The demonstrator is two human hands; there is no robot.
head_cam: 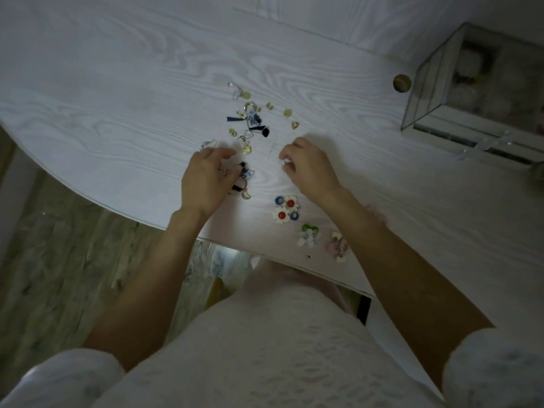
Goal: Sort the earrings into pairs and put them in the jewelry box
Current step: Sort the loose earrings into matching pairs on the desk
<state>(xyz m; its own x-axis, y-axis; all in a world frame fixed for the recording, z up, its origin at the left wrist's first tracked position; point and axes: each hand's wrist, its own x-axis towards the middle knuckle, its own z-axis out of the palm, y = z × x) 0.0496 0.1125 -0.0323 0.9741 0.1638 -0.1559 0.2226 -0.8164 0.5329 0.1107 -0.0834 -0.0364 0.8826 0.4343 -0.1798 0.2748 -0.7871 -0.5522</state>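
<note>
White wood-grain table [123, 92], curved near edge running from the left down toward the body; wide bare surface to the left and beyond the scatter. No readable writing or brand anywhere. Glass-walled jewelry box [459, 83] at far right, well apart from both hands, a small round brass knob [402, 83] just beside its left wall. Loose heap of unsorted earrings [250, 122] mid-table, beyond the fingers. Left hand [204, 179] curled over a blue-and-white earring [245, 175], fingers bent round it; exact contact hard to tell. Right hand [309, 169] with fingertips pinched on a tiny pale piece [287, 162], too small to name. Nearer the edge, by the right forearm: red-centred flower pair [286, 208], then green-and-white pair [308, 235], then pink pair [338, 245], partly hidden by the arm.
</note>
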